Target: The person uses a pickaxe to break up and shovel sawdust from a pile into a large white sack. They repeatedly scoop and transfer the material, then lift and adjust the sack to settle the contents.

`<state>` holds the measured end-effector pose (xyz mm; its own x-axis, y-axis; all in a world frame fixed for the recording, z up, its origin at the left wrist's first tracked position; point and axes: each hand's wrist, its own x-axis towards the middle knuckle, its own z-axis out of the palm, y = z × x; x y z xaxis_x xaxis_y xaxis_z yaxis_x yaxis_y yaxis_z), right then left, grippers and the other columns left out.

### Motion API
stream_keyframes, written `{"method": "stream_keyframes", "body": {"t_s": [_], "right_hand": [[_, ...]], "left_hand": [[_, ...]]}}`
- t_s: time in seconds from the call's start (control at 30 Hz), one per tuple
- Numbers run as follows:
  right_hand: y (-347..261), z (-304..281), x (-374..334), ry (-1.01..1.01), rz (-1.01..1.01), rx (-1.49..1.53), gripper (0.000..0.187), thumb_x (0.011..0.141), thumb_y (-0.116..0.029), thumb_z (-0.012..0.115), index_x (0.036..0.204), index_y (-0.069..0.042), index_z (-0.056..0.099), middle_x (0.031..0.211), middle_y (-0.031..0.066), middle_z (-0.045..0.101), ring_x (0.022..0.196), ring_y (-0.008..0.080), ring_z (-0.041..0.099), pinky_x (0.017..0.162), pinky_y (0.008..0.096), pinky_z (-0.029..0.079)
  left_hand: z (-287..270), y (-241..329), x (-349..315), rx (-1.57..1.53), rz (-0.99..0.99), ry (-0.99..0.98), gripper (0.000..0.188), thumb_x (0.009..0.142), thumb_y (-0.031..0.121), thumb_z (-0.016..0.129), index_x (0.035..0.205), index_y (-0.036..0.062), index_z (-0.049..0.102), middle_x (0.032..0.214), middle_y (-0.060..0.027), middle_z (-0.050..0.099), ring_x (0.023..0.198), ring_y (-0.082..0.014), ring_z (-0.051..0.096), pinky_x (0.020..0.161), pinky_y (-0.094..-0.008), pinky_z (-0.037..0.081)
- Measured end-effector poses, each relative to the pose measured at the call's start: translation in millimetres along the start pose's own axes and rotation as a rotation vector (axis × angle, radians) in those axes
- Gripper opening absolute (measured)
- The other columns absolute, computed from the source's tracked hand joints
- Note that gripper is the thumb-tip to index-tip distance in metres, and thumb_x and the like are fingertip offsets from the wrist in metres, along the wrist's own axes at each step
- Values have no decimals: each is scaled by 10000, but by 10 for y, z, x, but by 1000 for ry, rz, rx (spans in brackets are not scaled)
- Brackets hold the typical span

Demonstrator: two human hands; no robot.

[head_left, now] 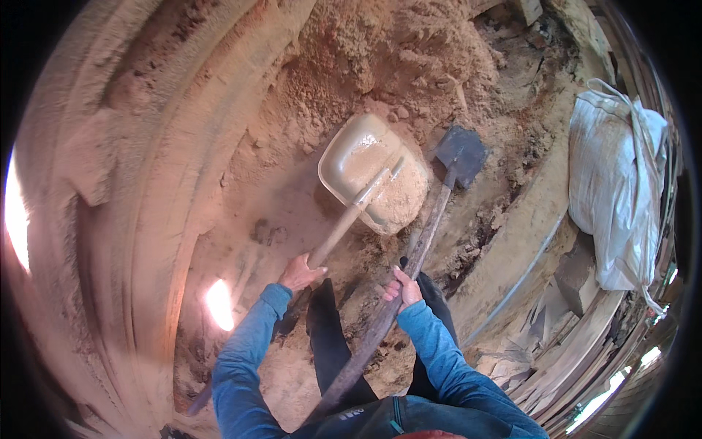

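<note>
Wood lies under the fingers of both hands. The left hand is closed around the near end of a short handle, fingers wrapped and thumb toward the right. The right hand is curled in a fist around a long shaft, gripping it partway along its length, with no gap showing between fingers and wood.

From the left hand, the short handle slants away to a wide, pale scoop with a raised, rounded rim. The scoop is about midway between the left and right edges of the ground, toward its far edge, and sawdust-like material covers its right-hand part. From the right hand, the long shaft runs up to a dark, squarish shovel blade, just beside the scoop on its right; whether the blade touches the ground I cannot tell. The shaft's other end slants back across the left leg.

Farther out, a reddish-brown heap rises at the ground's far edge. Long, dusty timbers bound its left edge. Beyond the right edge stands a white sack with straps, and a bright patch of light falls near the ground's near left corner.
</note>
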<state>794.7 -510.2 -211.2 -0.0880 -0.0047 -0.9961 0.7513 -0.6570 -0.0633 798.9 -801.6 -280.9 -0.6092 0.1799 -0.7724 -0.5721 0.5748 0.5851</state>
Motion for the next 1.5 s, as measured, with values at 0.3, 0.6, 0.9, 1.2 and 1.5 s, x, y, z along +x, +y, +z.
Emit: {"method": "stream_keyframes", "body": {"t_s": [0.3, 0.6, 0.9, 1.2, 1.5], "right_hand": [[149, -227, -1854, -379, 90, 120, 297, 935, -276, 527, 697, -143, 410, 518, -32, 343, 412, 99, 348, 409, 278, 312], [250, 41, -2829, -715, 100, 140, 382, 958, -298, 448, 609, -151, 396, 474, -41, 329, 381, 91, 326, 389, 267, 326], [435, 146, -3039, -734, 115, 191, 332, 965, -296, 443, 669, -148, 417, 493, -42, 331, 374, 87, 303, 368, 263, 304], [688, 70, -3069, -669, 54, 181, 348, 973, -281, 441, 653, -149, 402, 498, -41, 333, 389, 73, 293, 388, 238, 304], [1084, 86, -2994, -477, 110, 139, 371, 943, -277, 508, 614, -143, 398, 500, -47, 319, 409, 77, 295, 412, 240, 306]], "left_hand": [[-824, 833, -1493, -1215, -593, -742, 330, 950, 257, 518, 670, 148, 382, 512, 82, 347, 392, -15, 326, 347, -191, 285], [-477, 1214, -2128, -2029, -510, -1016, 254, 988, 223, 396, 759, 120, 357, 517, 67, 339, 401, -33, 350, 374, -190, 340], [-441, 1096, -2539, -1679, -581, -616, 329, 953, 239, 493, 653, 139, 400, 487, 81, 360, 376, -28, 344, 346, -194, 346], [-627, -312, -3738, -1032, -604, -234, 291, 880, 175, 573, 626, 130, 437, 475, 49, 403, 398, -51, 393, 367, -216, 340], [-497, -1974, -4694, -860, -625, -269, 384, 867, 237, 532, 518, 125, 419, 474, -26, 422, 454, -156, 441, 482, -324, 396]]}}
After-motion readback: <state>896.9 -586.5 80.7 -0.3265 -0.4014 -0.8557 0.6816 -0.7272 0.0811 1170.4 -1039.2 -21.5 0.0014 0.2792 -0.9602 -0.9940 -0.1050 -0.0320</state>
